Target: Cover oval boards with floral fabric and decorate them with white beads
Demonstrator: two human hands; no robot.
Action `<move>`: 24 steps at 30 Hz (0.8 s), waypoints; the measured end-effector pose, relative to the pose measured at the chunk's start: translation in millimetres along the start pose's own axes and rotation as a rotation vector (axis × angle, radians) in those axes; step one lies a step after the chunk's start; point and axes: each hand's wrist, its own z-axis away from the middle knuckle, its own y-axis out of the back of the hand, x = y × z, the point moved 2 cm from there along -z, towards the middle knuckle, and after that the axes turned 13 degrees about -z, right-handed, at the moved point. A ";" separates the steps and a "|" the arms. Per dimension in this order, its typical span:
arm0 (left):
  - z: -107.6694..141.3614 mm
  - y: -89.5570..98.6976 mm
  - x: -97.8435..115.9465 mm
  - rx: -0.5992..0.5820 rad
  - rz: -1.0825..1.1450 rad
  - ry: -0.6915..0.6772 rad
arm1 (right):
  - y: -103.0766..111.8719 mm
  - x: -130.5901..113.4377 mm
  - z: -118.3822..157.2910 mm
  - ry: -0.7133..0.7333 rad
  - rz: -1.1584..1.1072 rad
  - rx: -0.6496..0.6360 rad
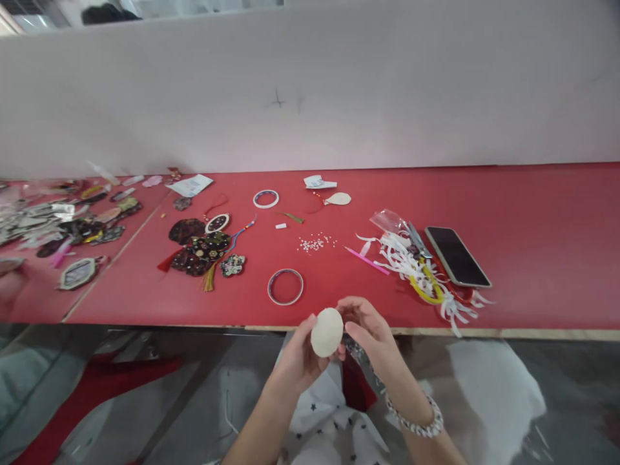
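A cream oval piece (326,332) is held just off the table's front edge, above my lap. My left hand (304,355) grips it from the left, thumb along its edge and fingers behind. Beside its right edge is my right hand (368,332), its fingers curled and closed; whatever they pinch is hidden. A dark patterned piece (355,350) shows partly below the right hand, and I cannot tell what bears it. Ahead on the table lies a ring-shaped roll of tape (285,287), with small white beads (317,243) scattered beyond it.
Patterned fabric pendants with tassels (201,252) lie left of centre on the red table (547,258). To the right are a pink pen (367,260), white strips (400,255), scissors (419,240) and a phone (458,256). Another person's hand (10,284) appears at far left.
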 end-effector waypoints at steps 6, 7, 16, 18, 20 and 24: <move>5.5 -2.8 8.3 0.007 -0.001 0.022 | -6.6 -2.1 -5.8 -0.075 -0.046 -0.038; 6.1 -3.8 9.6 0.002 -0.008 0.031 | -6.4 -3.5 -7.1 -0.092 -0.066 -0.029; -0.6 -10.0 19.0 -0.013 -0.050 0.094 | 1.6 -7.5 -21.0 -0.163 -0.106 -0.028; -3.5 -10.7 22.1 0.003 -0.055 0.079 | 3.3 -11.8 -20.2 -0.053 0.022 -0.038; -6.0 -11.1 25.9 0.023 -0.068 0.070 | 3.3 -17.6 -17.5 0.061 0.276 -0.058; -9.8 -12.2 33.2 0.062 -0.119 0.082 | -1.5 -27.2 -15.9 0.152 0.776 -0.124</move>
